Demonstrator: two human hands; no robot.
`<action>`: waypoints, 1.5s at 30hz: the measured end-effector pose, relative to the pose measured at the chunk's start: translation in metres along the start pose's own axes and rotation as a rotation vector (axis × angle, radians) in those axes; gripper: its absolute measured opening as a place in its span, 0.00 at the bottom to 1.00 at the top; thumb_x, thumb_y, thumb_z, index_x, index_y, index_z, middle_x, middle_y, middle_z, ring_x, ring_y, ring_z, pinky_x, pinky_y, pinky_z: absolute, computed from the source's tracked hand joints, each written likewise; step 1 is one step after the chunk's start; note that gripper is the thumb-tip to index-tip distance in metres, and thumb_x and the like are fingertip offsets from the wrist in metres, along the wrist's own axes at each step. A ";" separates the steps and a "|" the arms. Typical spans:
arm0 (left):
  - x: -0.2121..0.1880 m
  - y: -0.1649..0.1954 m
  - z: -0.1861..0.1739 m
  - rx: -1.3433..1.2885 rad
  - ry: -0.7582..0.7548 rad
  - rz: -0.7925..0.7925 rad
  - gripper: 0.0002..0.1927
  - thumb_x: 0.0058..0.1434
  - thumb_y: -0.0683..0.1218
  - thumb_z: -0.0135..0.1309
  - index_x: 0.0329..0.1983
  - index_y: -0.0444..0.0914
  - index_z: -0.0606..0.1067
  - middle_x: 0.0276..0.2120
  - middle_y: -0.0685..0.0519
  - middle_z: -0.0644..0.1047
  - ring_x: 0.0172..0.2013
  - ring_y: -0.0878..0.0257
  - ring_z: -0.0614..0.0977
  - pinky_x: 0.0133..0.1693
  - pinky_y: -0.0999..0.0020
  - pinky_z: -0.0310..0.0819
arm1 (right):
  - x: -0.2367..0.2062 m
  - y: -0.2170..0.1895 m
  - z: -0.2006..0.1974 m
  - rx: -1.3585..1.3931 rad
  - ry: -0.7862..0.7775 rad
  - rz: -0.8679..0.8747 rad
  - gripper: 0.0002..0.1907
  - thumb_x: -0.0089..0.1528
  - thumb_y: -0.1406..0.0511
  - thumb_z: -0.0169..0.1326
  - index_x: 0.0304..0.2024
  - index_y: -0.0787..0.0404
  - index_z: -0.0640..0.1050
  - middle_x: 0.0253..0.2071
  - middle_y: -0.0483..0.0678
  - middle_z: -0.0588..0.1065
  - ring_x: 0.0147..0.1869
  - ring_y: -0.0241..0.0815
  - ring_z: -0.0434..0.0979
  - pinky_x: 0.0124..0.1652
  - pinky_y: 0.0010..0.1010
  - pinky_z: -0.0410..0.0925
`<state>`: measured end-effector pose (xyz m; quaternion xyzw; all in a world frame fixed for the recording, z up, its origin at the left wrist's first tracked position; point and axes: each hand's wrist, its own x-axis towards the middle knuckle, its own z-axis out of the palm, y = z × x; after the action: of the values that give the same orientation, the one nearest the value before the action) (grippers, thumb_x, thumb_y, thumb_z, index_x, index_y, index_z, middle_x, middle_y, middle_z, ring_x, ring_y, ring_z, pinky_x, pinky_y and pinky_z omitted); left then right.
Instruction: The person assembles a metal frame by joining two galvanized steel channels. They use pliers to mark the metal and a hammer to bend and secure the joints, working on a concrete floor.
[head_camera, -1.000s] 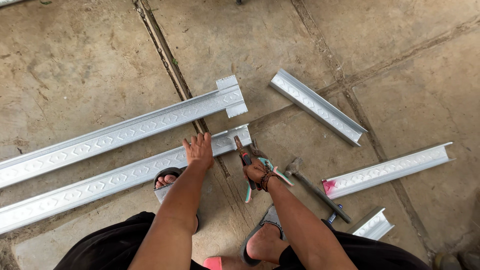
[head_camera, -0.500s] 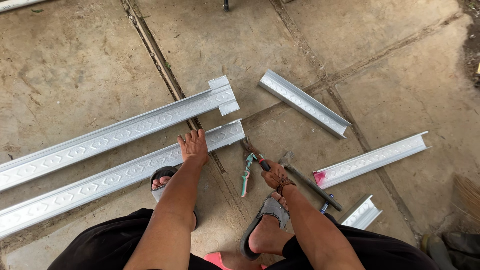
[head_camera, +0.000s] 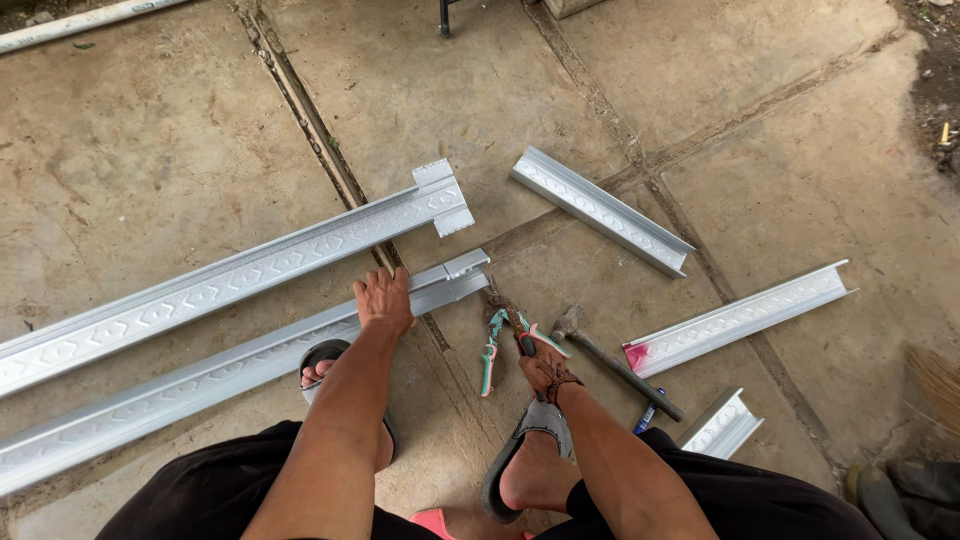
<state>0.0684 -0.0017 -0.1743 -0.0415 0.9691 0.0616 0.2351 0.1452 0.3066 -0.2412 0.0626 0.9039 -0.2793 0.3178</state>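
The left hand (head_camera: 384, 300) lies flat, fingers spread, pinning the near rail (head_camera: 230, 365); the right hand (head_camera: 545, 368) grips the snips (head_camera: 505, 330); a cut at the rail's end looks close, so the rail must stay put.

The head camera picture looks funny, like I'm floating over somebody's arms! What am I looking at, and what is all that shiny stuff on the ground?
The camera sits on a person's head and looks down, so you see their own arms, knees and sandalled feet from above. There is no machine here, only two bare hands.

The left hand presses flat on a long metal channel, a shiny folded strip with a stamped pattern. Another long channel lies beside it, further from the person. Three short channel pieces lie off to the right on the concrete floor.

The right hand grips one handle of a pair of tin snips, which are big scissors for metal, with green and red handles spread apart. Next to them lie a hammer and a blue pen or marker.
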 end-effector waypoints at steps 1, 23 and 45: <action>-0.001 0.001 0.005 0.010 0.024 -0.002 0.41 0.50 0.56 0.72 0.64 0.43 0.66 0.60 0.49 0.69 0.64 0.53 0.67 0.63 0.49 0.57 | 0.003 -0.004 -0.001 0.019 -0.007 0.006 0.13 0.60 0.64 0.47 0.45 0.59 0.75 0.26 0.54 0.74 0.27 0.45 0.70 0.30 0.37 0.66; -0.019 0.003 0.032 0.060 0.286 0.051 0.15 0.65 0.41 0.51 0.55 0.43 0.68 0.46 0.51 0.70 0.53 0.55 0.71 0.53 0.49 0.62 | 0.026 -0.057 0.028 0.188 -0.023 0.015 0.17 0.59 0.62 0.53 0.49 0.62 0.74 0.28 0.50 0.73 0.28 0.42 0.72 0.33 0.37 0.69; 0.042 -0.021 -0.001 -0.291 -0.693 0.154 0.42 0.50 0.55 0.64 0.68 0.34 0.72 0.67 0.40 0.70 0.66 0.46 0.72 0.66 0.46 0.65 | 0.024 -0.055 0.026 0.423 -0.097 0.016 0.18 0.57 0.64 0.55 0.50 0.61 0.73 0.22 0.44 0.66 0.23 0.38 0.64 0.27 0.36 0.62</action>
<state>0.0329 -0.0251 -0.1954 0.0218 0.8137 0.2264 0.5350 0.1247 0.2452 -0.2471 0.1217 0.8082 -0.4629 0.3430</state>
